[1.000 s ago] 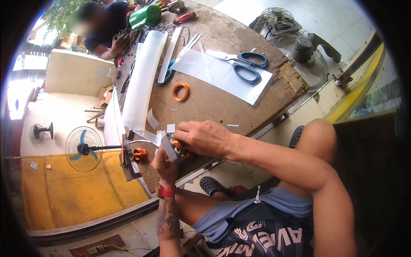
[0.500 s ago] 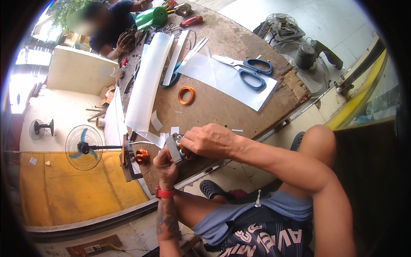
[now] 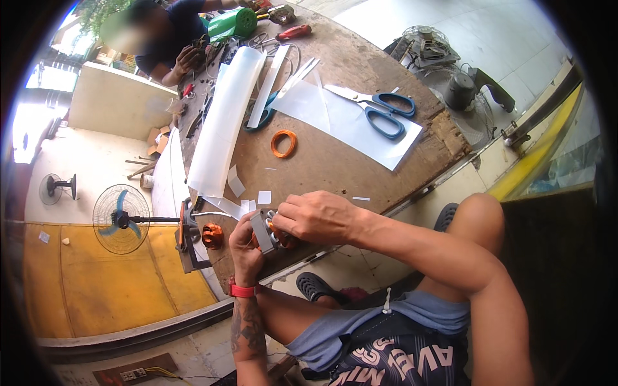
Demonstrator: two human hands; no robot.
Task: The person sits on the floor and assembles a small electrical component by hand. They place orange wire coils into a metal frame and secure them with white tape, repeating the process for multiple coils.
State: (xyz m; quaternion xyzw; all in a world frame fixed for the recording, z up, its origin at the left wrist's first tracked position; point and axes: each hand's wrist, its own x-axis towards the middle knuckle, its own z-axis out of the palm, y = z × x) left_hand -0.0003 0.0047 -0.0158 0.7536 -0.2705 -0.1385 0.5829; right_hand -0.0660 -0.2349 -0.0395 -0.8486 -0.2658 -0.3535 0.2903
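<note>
A grey motor stator core [image 3: 261,233] with copper windings is held over the near edge of the table. My left hand [image 3: 246,249], with a red band at its wrist, is wrapped around the core's left side. From the right, my right hand [image 3: 323,216] has its fingers bent and pressed together at the core's open side, by the windings and some white pieces. The right fingertips are partly hidden, so what they pinch does not show. Next to my left hand lies a wound copper coil [image 3: 212,236]. An orange ring of copper wire [image 3: 283,143] rests farther back.
On the wooden table [image 3: 335,164] lie a rolled translucent sheet [image 3: 225,122], a flat sheet [image 3: 402,145], blue-handled scissors [image 3: 386,116] and small white cut pieces [image 3: 264,197]. Across the table sits another person [image 3: 170,38] near tools. Fan parts [image 3: 460,90] lie at the right.
The stator has turned slightly, showing more of its open side with white pieces. Both hands stay on it. The whole view has shifted a little.
</note>
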